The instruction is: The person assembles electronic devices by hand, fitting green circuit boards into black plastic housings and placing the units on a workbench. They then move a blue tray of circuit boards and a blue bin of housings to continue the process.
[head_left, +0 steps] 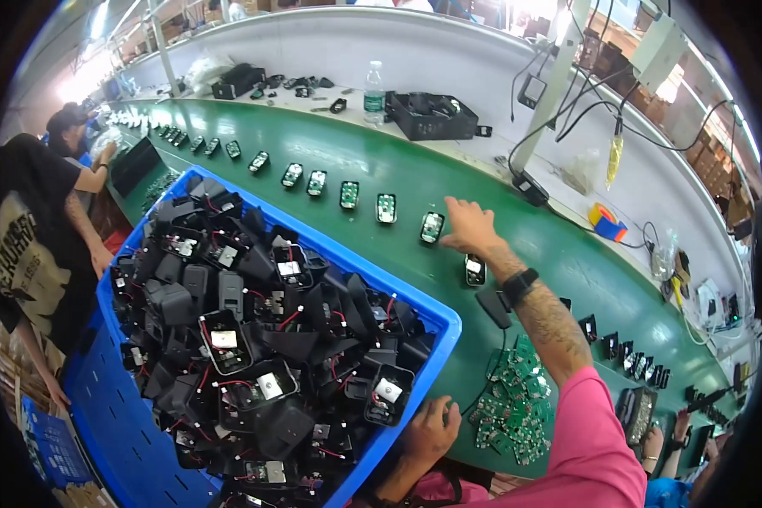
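My right hand (472,227) reaches over the green conveyor belt, fingers apart, beside a small black housing with a circuit board (432,227). No object shows in its grasp. Another open black housing (475,271) lies below its wrist. My left hand (432,430) is low by the near right corner of a blue crate (449,326), its fingers loosely bent and apart around nothing visible. The crate is heaped with black plastic housings (224,340), many with red wires and pale metal parts. A pile of green circuit boards (514,405) lies under my right arm.
A row of black housings with boards (317,182) runs along the belt to the far left. On the back ledge stand a water bottle (373,91), a black bin (432,117) and a tape roll (605,222). Cables hang at the right. Another person (38,229) stands left of the crate.
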`<state>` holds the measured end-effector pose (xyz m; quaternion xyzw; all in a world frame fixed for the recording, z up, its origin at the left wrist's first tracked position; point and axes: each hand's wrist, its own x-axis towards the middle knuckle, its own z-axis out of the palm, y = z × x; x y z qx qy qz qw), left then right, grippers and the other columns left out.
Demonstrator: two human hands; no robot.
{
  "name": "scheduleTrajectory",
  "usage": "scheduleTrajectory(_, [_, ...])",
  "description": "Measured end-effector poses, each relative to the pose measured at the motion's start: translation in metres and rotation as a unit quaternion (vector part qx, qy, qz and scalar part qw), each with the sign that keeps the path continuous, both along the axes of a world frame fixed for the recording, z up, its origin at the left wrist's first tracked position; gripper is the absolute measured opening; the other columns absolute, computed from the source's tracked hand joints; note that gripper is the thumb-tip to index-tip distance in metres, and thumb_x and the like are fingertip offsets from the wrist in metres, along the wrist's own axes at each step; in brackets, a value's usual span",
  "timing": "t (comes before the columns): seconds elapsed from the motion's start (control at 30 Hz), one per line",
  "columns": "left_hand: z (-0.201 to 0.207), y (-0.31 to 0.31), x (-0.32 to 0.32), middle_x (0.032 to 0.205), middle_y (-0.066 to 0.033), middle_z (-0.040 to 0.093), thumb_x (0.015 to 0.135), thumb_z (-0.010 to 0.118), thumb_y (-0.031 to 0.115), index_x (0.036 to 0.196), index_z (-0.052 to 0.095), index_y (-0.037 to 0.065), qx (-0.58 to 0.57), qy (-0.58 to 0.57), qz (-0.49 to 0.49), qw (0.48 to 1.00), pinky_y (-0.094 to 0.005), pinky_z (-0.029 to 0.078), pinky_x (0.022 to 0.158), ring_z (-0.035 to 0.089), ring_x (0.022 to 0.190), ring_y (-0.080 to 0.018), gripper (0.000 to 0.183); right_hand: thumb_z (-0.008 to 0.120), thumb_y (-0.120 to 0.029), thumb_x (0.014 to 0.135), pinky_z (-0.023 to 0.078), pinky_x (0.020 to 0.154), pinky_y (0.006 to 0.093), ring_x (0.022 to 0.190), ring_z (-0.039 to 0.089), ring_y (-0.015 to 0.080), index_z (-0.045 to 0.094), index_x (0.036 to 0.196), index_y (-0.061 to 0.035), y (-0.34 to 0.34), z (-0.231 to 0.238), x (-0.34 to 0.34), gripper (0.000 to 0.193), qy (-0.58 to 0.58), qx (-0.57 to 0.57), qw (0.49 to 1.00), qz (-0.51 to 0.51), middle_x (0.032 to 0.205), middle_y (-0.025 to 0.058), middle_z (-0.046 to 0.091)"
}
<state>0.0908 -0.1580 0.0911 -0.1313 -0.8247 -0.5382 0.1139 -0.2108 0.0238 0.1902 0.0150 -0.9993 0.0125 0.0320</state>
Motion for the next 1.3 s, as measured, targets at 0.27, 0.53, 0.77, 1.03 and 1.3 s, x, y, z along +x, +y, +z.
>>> scheduleTrajectory(0.27, [0.009, 0.001, -0.004, 0.072, -0.011, 0.061, 0.083, 0.068, 0.01, 0.095, 0.065, 0.002, 0.024, -0.01, -0.015, 1.0, -0.0335, 0.048, 0.052, 0.058, 0.055, -0.0237, 0.015, 0.074, -0.016, 0.063, 0.045, 0.091, 0.0524, 0.107, 0.055, 0.0371, 0.05, 0.118, -0.0015, 0.05, -0.027, 0.07, 0.062, -0.063, 0.025, 0.995, 0.08, 0.112, 0.0191, 0.059])
scheduleTrajectory(0.53, [0.03, -0.016, 0.006, 0.11, -0.0169, 0.066, 0.092, 0.061, 0.016, 0.127, 0.054, 0.0, 0.166, -0.2, -0.075, 0.963, -0.0305, 0.051, 0.057, 0.066, 0.064, -0.0192, 0.04, 0.074, -0.014, 0.066, 0.047, 0.091, 0.0451, 0.105, 0.056, 0.0399, 0.048, 0.127, 0.0036, 0.008, 0.038, 0.208, 0.069, -0.104, -0.176, 0.941, 0.268, 0.113, 0.0229, 0.058])
scheduleTrajectory(0.77, [0.047, -0.009, 0.009, 0.093, -0.0071, 0.06, 0.093, 0.063, 0.018, 0.145, 0.038, 0.004, 0.349, -0.314, -0.237, 0.85, -0.0203, 0.045, 0.048, 0.053, 0.051, -0.0079, 0.059, 0.079, -0.019, 0.072, 0.048, 0.091, 0.0442, 0.105, 0.057, 0.0376, 0.046, 0.13, 0.0059, -0.025, 0.04, 0.329, 0.07, -0.061, -0.264, 0.928, 0.255, 0.116, 0.0215, 0.058])
scheduleTrajectory(1.03, [0.034, -0.015, 0.03, 0.079, -0.0027, 0.057, 0.09, 0.071, 0.026, 0.131, 0.046, 0.006, 0.311, -0.374, -0.24, 0.84, -0.0195, 0.043, 0.043, 0.053, 0.051, -0.0065, 0.053, 0.071, -0.011, 0.081, 0.051, 0.06, 0.039, 0.071, 0.064, 0.0284, 0.063, 0.101, -0.0023, -0.016, 0.032, 0.369, 0.023, -0.1, -0.161, 0.959, 0.208, 0.079, 0.0091, 0.064])
scheduleTrajectory(1.3, [0.033, -0.024, 0.035, 0.078, -0.0049, 0.055, 0.092, 0.067, 0.035, 0.122, 0.047, 0.005, 0.283, -0.346, -0.159, 0.88, -0.0209, 0.045, 0.044, 0.057, 0.051, -0.0093, 0.047, 0.077, -0.017, 0.077, 0.05, 0.06, 0.0402, 0.069, 0.062, 0.0304, 0.063, 0.103, -0.0027, -0.022, -0.004, 0.425, 0.032, 0.034, -0.218, 0.973, -0.061, 0.076, 0.0095, 0.058])
